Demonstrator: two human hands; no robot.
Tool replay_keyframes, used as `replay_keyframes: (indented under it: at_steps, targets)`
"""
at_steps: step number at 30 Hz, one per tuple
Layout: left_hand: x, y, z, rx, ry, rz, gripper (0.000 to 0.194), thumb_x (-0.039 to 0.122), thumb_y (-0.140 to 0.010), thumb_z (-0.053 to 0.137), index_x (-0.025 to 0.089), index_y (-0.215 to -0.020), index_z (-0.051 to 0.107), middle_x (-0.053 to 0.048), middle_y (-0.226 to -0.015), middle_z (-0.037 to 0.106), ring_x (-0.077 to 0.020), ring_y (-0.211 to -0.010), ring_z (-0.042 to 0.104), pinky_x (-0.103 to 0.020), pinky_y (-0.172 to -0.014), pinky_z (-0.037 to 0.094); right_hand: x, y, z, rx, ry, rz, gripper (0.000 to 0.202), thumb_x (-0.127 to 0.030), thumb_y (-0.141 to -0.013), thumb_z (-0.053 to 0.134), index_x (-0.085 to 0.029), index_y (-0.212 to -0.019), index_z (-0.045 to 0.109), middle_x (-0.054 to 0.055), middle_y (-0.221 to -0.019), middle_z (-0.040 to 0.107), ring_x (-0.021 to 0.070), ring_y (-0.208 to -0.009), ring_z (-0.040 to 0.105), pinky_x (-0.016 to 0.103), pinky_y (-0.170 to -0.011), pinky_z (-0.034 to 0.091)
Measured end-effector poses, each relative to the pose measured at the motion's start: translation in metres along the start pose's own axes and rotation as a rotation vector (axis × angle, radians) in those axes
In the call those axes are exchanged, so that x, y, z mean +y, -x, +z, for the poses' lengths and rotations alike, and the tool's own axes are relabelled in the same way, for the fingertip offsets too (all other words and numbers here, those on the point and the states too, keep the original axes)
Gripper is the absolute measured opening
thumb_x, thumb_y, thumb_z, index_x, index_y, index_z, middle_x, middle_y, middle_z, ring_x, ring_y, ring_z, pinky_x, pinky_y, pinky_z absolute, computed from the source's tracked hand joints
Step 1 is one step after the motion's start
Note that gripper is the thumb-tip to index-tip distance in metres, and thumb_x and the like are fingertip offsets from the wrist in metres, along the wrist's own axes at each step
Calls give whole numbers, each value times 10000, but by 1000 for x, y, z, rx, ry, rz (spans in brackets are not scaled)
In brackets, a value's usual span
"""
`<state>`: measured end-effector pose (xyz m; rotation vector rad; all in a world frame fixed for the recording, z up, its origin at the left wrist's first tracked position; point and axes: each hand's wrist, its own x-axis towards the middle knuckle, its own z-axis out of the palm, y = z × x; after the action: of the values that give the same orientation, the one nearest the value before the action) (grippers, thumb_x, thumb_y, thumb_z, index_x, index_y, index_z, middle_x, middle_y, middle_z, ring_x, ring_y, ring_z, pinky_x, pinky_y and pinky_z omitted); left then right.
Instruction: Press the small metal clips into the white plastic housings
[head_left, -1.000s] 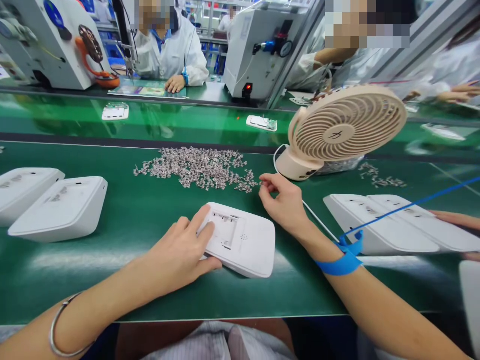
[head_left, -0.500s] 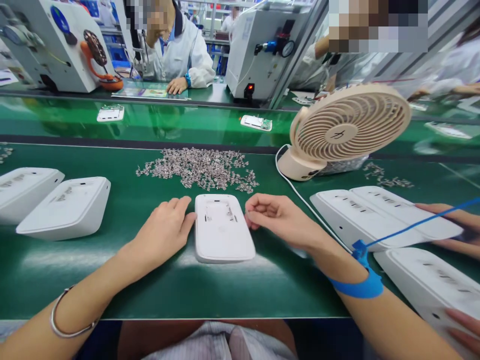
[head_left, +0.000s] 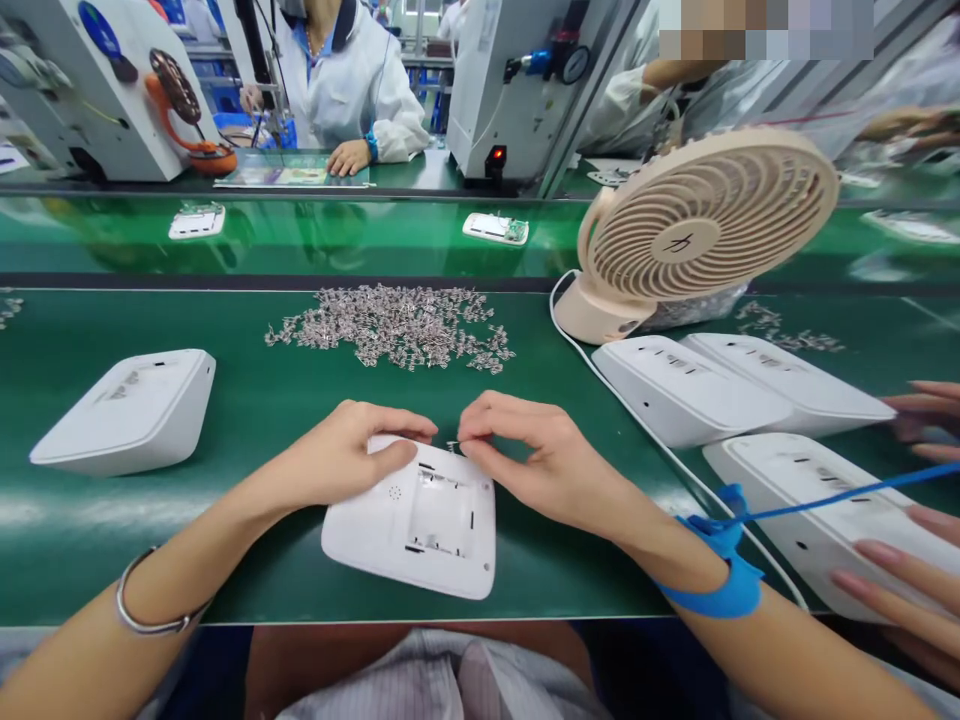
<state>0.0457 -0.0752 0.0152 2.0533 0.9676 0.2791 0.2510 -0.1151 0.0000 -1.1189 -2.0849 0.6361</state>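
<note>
In the middle of the green bench lies a white plastic housing (head_left: 367, 530) with a battery recess, turned so the recess is on the right side. My left hand (head_left: 360, 450) grips its upper left edge, thumb on top and fingers over the far side. Thumb and forefinger of my right hand (head_left: 536, 450) pinch a small metal spring contact (head_left: 452, 446) just beyond the housing's far edge. Whether the contact touches the housing I cannot tell. Behind both hands spreads a pile of loose metal spring contacts (head_left: 397, 325).
Another white housing (head_left: 127, 410) stands at the left. Several housings (head_left: 690, 390) sit at the right, with a co-worker's hands (head_left: 900, 570) by them. A beige fan (head_left: 697, 230) and its white cable (head_left: 637, 420) stand close on the right. A blue wrist cord (head_left: 840, 497) crosses there.
The housing between my hands has been turned about a quarter and drawn nearer; my left hand now grips it. A metal contact shows in my right fingers. The far-left housing has gone from view.
</note>
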Motion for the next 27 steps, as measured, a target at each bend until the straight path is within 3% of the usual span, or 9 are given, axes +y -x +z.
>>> replay_keyframes:
  at_steps: [5, 8, 10, 19, 27]
  targets:
    - [2, 2, 13, 286, -348, 60, 296, 214, -832, 415, 171, -1043, 618, -45, -1034, 680, -199, -912, 624, -361, -811, 474, -2, 7, 12, 45, 34, 43, 138, -94, -761, 517, -188, -720, 609, 49, -909, 563, 133, -798, 555, 274, -684, 455]
    - [4, 10, 21, 472, -520, 177, 254, 226, -841, 437, 163, -1017, 609, -68, -1025, 674, -219, -906, 615, -400, -812, 463, -4, 10, 17, 76, 27, 78, 143, -98, -765, 508, -191, -696, 591, 48, -917, 559, 127, -784, 564, 269, -672, 469]
    - [7, 18, 26, 524, -575, 262, 228, 261, -851, 461, 165, -997, 607, -76, -1047, 662, -219, -935, 601, -401, -844, 443, -6, 11, 18, 86, 17, 79, 150, -101, -772, 497, -189, -674, 569, 47, -906, 559, 125, -774, 567, 263, -656, 472]
    - [16, 36, 44, 402, -829, 337, 379, 402, -890, 375, 126, -949, 628, -144, -1157, 591, -296, -1051, 501, -414, -816, 430, -7, 18, 22, 113, 106, 45, 171, -81, -799, 446, -192, -682, 503, 66, -874, 567, 171, -891, 585, 284, -666, 491]
    - [15, 36, 47, 363, -852, 327, 407, 465, -878, 385, 170, -1065, 595, -144, -1210, 536, -313, -1098, 456, -430, -863, 391, -7, 20, 28, 192, 180, -19, 183, -58, -790, 441, -214, -702, 481, 40, -735, 567, 202, -993, 574, 304, -679, 519]
